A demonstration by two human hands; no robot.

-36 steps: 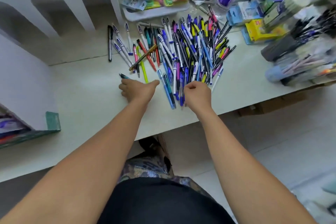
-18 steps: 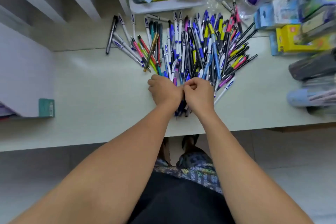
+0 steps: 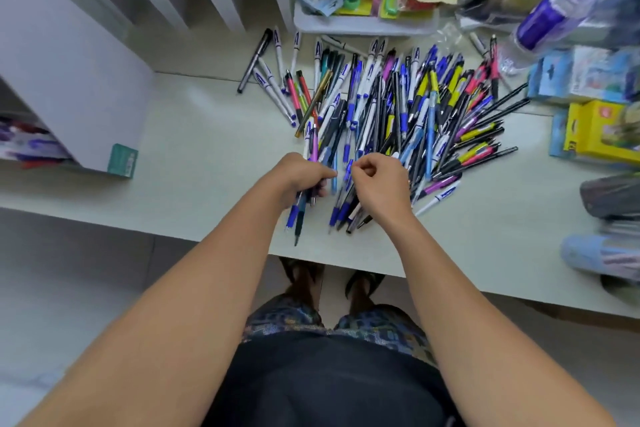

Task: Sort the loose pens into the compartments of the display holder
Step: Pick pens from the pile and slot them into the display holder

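The loose pens (image 3: 391,114) lie fanned in a dense, many-coloured heap on the pale surface (image 3: 207,149), their near ends under the hands. The left hand (image 3: 299,175) curls round a small bundle of blue-gripped pens (image 3: 299,215) at the heap's near left edge. The right hand (image 3: 379,180), just beside it, has its fingers curled, pinching at pens beneath. The white display holder (image 3: 79,73) stands well apart, far left.

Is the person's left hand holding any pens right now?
Yes, the left hand has its fingers curled round a small bunch of pens, whose blue and black ends stick out below it toward the table edge.
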